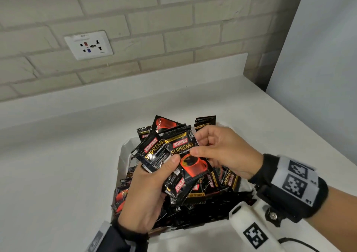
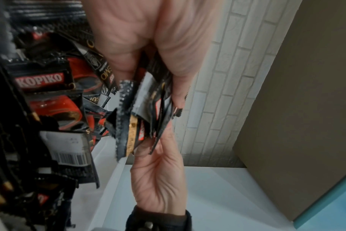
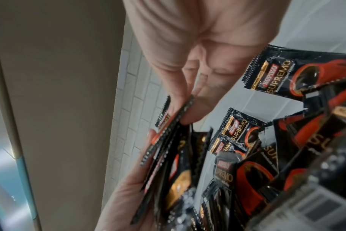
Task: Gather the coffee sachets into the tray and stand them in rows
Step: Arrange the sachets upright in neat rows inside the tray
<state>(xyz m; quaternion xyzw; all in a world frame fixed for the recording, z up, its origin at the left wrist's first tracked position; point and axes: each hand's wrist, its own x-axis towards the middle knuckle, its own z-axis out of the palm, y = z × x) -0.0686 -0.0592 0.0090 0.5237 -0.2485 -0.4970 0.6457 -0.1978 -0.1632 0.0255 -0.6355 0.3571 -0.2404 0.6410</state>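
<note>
A white tray (image 1: 123, 151) on the counter is filled with a loose jumble of black Kopiko Supremo coffee sachets (image 1: 202, 207). Above it my left hand (image 1: 170, 165) grips a fanned bunch of sachets (image 1: 154, 153), thumb on the front and fingers behind. My right hand (image 1: 201, 145) pinches the front sachet (image 1: 185, 155) of that bunch by its right edge. In the left wrist view the bunch (image 2: 146, 100) sits edge-on between both hands. In the right wrist view, my right hand's fingertips (image 3: 190, 115) pinch the serrated edges, and sachets (image 3: 239, 134) lean on the tray wall.
The white counter (image 1: 58, 165) runs back to a brick wall with a wall socket (image 1: 88, 45). A pale panel (image 1: 318, 68) stands at the right, where the counter's edge slants. A white marker-tagged camera mount (image 1: 251, 230) with a cable sits under my right wrist.
</note>
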